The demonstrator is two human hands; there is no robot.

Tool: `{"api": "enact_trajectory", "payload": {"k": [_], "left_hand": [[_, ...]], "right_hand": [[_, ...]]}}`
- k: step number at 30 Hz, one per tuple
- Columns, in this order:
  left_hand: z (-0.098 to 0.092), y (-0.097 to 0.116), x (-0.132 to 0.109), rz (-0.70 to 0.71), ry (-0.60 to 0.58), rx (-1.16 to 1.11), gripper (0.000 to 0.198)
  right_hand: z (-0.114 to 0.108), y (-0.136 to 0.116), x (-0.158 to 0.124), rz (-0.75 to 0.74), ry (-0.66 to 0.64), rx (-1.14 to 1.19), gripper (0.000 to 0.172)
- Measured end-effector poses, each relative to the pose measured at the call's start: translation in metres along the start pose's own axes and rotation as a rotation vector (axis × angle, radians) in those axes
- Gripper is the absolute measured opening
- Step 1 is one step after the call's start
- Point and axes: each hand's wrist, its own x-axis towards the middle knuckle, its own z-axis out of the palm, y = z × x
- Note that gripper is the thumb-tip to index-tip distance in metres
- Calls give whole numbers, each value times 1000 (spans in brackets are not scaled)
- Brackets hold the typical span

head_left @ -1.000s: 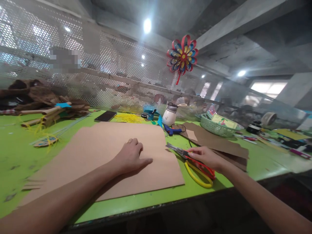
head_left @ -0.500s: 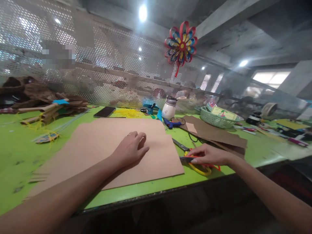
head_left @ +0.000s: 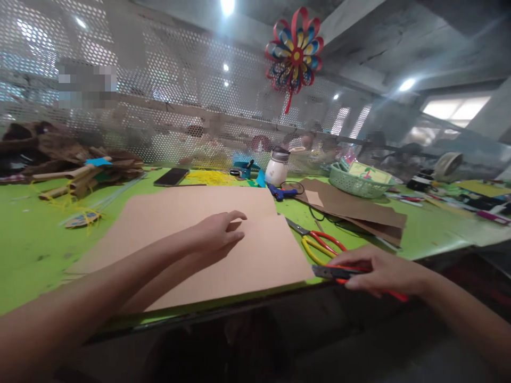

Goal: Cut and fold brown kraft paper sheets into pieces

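Red-handled, dark-nosed pliers (head_left: pixel 334 272) gripped in right hand (head_left: pixel 383 272).

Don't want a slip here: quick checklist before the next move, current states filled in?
1. Pliers gripped in right hand: ok, fingers around the red handles of the pliers.
2. Left hand pressing the brown sheet: not ok, it looks raised, with a shadow beneath.
3. Scissors out of hand: ok, lying on the green table.
4. Scissor tips clear of the sheet: cannot tell, they meet its right edge.
5. Glue gun away from both hands: ok, near the sheet's far right corner.
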Motion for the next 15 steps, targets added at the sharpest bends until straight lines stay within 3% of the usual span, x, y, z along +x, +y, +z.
{"api": "enact_trajectory", "payload": {"k": [3,10,15], "left_hand": [[5,10,-12,18,-16,61,41],[20,24,-27,228,216,288,37],[21,25,-27,379,91,72,37]], "right_hand": [[12,1,-6,-88,93,-194,40],[50,1,-25,-150,276,-483,42],[61,1,-32,-155,291,-517,44]]}}
